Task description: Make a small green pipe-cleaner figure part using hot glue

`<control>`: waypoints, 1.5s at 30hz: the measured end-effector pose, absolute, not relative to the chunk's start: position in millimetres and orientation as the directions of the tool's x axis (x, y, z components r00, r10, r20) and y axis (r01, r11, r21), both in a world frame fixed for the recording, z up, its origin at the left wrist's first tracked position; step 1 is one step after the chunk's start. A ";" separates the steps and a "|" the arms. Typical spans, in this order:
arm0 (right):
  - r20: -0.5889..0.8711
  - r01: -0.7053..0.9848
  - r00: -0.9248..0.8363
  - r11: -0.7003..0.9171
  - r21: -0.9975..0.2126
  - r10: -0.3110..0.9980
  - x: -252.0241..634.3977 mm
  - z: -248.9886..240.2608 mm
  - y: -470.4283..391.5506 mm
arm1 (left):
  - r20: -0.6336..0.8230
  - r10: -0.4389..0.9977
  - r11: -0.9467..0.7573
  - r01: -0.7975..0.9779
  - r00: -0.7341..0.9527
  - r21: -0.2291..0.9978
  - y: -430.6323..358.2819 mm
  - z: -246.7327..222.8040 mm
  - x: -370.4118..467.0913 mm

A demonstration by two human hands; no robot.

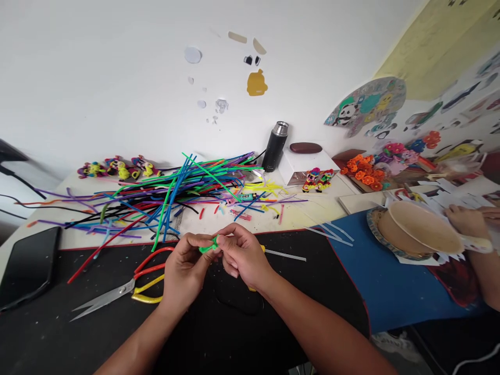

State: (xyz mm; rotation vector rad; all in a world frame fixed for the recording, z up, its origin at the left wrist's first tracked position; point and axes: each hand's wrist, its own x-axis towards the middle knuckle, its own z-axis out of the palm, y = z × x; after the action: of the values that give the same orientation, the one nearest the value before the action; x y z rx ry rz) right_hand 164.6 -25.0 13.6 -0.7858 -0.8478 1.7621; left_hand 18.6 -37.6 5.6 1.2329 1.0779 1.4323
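1 white surface with a black mat, right by a white wall with stickers. Any lettering's too small to read. Green piece is above the mat, left hand and right hand both pinching it, long axis roughly left-right, right end higher.

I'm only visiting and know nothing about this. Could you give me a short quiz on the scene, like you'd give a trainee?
1. What colour is the small piece pinched between the left hand and the right hand?
2. Which thing rests on top of the white box? A) the phone; B) the dark red case; C) the black bottle.
3. True or false: the scissors have one red handle and one yellow handle.

Key: 1. Green. 2. B. 3. True.
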 end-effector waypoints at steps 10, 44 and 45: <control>-0.149 -0.486 -0.288 -0.278 -0.829 0.946 168.9 1.7 -23.0 | 0.171 0.985 -0.173 -0.180 -0.030 0.968 -31.1 0.6 19.7; -0.209 -0.538 -0.318 -0.358 -0.764 0.925 167.1 13.5 -20.6 | 0.107 0.992 -0.074 -0.363 0.071 0.929 -27.8 8.8 13.0; -0.214 -0.541 -0.318 -0.362 -0.759 0.923 166.5 13.6 -21.0 | 0.108 0.991 -0.072 -0.376 0.075 0.924 -27.8 8.4 13.1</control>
State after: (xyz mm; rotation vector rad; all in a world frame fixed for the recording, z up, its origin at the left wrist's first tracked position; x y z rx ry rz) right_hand 166.5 -21.0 13.6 -0.7979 -0.7116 1.8456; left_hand 13.1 -27.8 8.4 1.0298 0.8133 1.3623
